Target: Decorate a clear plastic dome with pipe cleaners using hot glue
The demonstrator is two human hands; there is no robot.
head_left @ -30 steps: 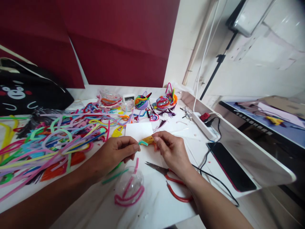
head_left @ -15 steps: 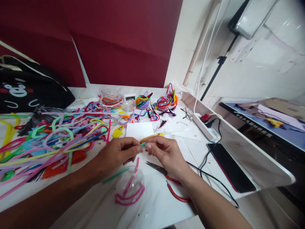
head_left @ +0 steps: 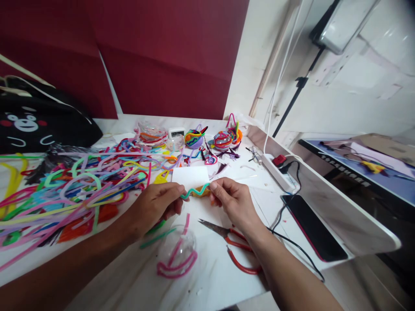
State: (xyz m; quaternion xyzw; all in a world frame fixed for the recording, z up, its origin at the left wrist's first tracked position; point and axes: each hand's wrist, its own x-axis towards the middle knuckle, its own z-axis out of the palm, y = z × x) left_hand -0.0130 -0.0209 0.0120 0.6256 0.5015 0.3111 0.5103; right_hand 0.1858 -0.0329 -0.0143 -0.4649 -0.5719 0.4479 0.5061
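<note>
A teal pipe cleaner (head_left: 196, 191), bent into a zigzag, stretches between my two hands. My left hand (head_left: 162, 199) pinches one end, and my right hand (head_left: 229, 201) pinches the other. Below them on the table sits a clear plastic ball (head_left: 181, 246) with pink pipe cleaner pieces (head_left: 178, 271) on it. A straight green pipe cleaner piece (head_left: 158, 238) lies beside the ball, under my left forearm. Red-handled scissors (head_left: 241, 252) lie partly beneath my right wrist. Just behind the zigzag is a yellow-brown object (head_left: 201, 193) that I cannot make out.
A heap of coloured pipe cleaners (head_left: 81, 190) covers the left side. Decorated balls (head_left: 193, 138) stand at the back near a white card (head_left: 190, 174). On the right are a phone (head_left: 314, 226), a power strip (head_left: 278, 172) and a black cable (head_left: 300, 249).
My hands have moved apart, the right one rightward and the left slightly leftward. The teal pipe cleaner, mostly hidden before, now shows its zigzag between them.
</note>
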